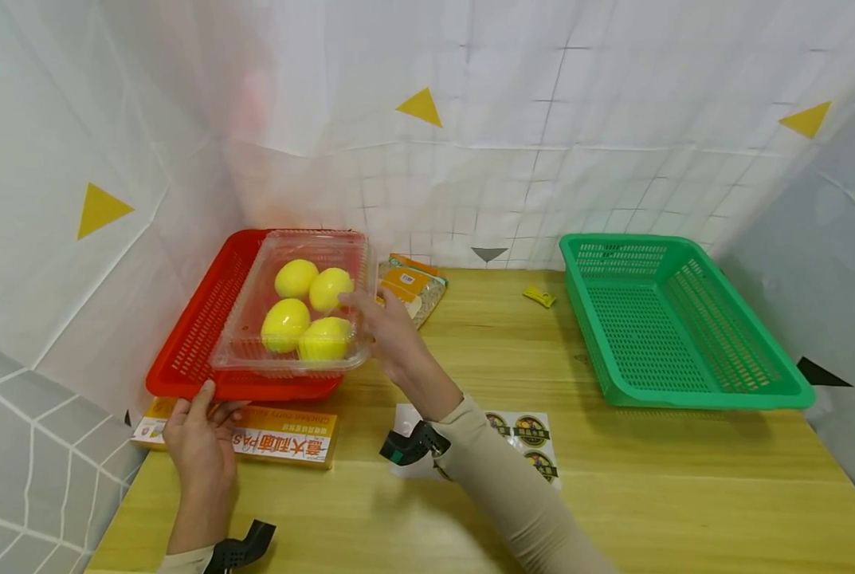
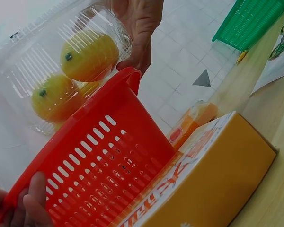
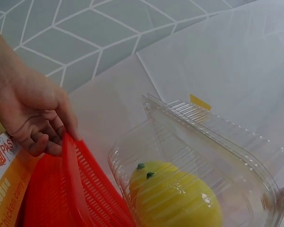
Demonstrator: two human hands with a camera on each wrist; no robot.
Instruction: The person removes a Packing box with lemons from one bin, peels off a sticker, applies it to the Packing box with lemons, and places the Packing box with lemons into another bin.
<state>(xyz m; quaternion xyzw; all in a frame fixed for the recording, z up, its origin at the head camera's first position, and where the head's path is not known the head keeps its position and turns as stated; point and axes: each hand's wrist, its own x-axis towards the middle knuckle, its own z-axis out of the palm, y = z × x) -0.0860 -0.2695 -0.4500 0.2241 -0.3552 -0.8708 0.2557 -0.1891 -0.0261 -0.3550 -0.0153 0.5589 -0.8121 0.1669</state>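
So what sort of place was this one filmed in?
Probably a makeshift recording booth, though that's a guess: white sheeting hangs behind the wooden table, and yellow triangles on the sheeting look like tracking markers.

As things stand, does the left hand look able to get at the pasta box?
Probably yes, if it lets go first: the left hand grips the rim of the red basket, right by the pasta box, and nothing seems to cover the box's near side.
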